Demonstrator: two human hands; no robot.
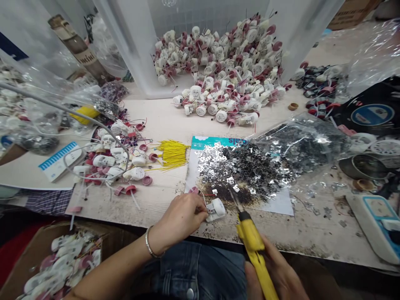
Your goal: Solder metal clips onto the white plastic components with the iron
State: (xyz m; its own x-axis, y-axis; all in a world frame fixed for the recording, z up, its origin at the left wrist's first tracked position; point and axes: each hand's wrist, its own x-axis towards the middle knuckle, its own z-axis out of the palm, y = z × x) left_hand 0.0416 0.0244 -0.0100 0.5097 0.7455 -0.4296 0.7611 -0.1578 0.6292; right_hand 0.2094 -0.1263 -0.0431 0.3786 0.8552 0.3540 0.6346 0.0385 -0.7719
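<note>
My left hand (181,218) pinches a small white plastic housing (216,209) with thin wires, just above the table's front edge. A pink cap (194,190) is right behind it. My right hand (279,271) is wrapped round a yellow electric screwdriver (254,246). The screwdriver's metal tip points away from me, to the right of the housing and over a white sheet (286,207). On that sheet lie a heap of small dark screw-like parts (259,166) and shiny flat metal plates (211,160).
A bundle of yellow wires (173,155) lies left of the sheet. White and pink parts (108,162) are piled farther left. More fill a translucent bin (125,46) behind and a cardboard box (15,266) below. A grey cable (56,102) crosses the left side.
</note>
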